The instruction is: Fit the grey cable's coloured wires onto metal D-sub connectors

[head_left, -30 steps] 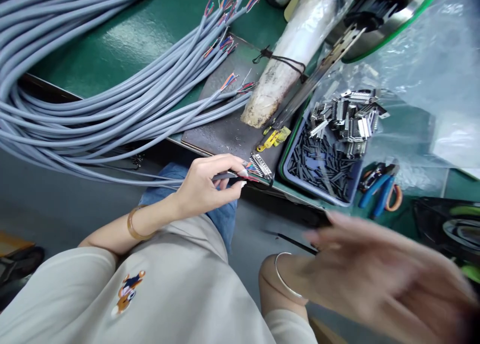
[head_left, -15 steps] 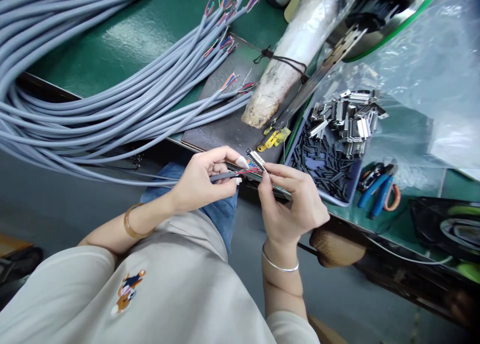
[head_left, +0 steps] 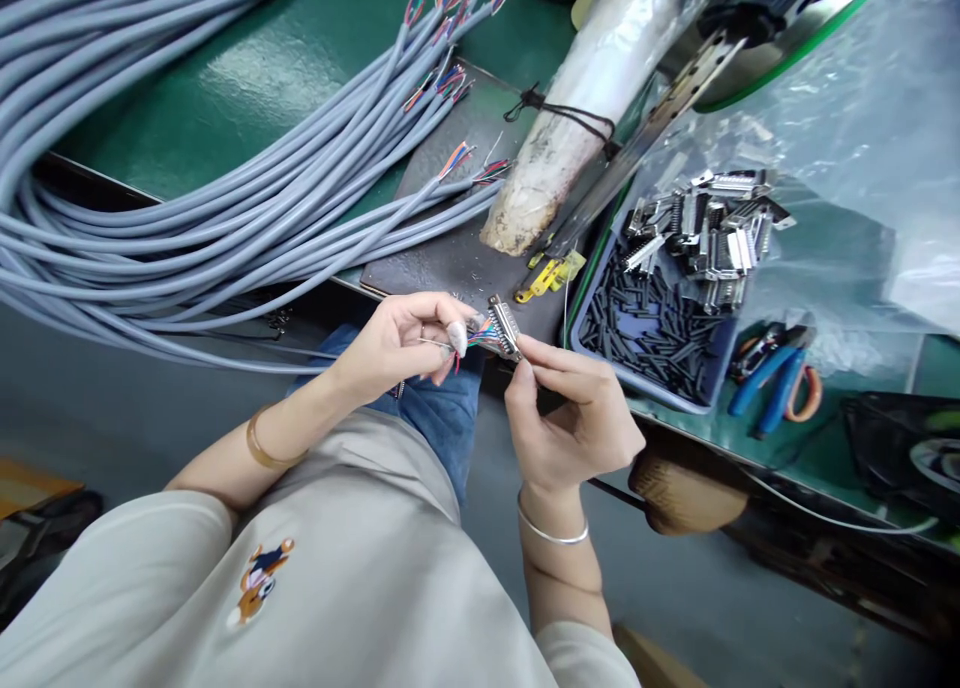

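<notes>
My right hand [head_left: 574, 408] pinches the lower end of a metal connector [head_left: 505, 326] between thumb and fingertips. Thin coloured wires [head_left: 481, 336] run from the connector's left side toward my left hand [head_left: 405, 343]. The fingers of my left hand are closed around the wires, with white coverings on the fingertips; a red wire end sticks out below them. A grey cable lies behind my left hand, partly hidden by it. Both hands are at the table's front edge, over my lap.
Many grey cables [head_left: 247, 208] with stripped ends lie at left and centre. A blue tray [head_left: 645, 388] of black tubes and connectors stands right, beside blue-handled pliers [head_left: 772, 378]. A wrapped white roll [head_left: 577, 118] and a yellow tool [head_left: 541, 278] are beyond my hands.
My left hand has moved slightly left and changed its hold, with its fingers now pinched on the wires. The connector has tilted, and my right hand has shifted a little left with it.
</notes>
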Available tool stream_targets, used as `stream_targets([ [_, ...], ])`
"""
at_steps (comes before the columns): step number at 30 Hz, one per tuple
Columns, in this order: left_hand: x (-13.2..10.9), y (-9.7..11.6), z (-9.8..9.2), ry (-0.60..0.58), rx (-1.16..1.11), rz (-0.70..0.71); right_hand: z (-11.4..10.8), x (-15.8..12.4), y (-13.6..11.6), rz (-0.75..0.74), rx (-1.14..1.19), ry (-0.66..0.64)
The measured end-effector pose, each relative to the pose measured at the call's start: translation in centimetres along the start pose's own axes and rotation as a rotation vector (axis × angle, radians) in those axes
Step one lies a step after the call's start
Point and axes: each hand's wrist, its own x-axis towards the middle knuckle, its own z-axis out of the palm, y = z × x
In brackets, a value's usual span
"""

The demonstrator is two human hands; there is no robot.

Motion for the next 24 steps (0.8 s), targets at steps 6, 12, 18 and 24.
stream_targets([
  [6, -0.1, -0.3, -0.6, -0.013, 0.004, -0.009, 0.1, -0.1, -0.4, -0.062, -0.082, 0.025],
  [12, -0.1, 0.4, 0.3, 0.030, 0.109, 0.024, 0.6, -0.3, 0.2, 0.026, 0.027, 0.043],
  [18, 0.7, 0.3, 2.0, 0.234, 0.262, 0.155, 0.9, -0.4, 0.8, 0.030, -0.030, -0.005],
  [24, 1.4, 0.4, 2.8, 0.323, 0.445, 0.226, 1.4, 0.2, 1.1, 0.040, -0.022, 0.017],
])
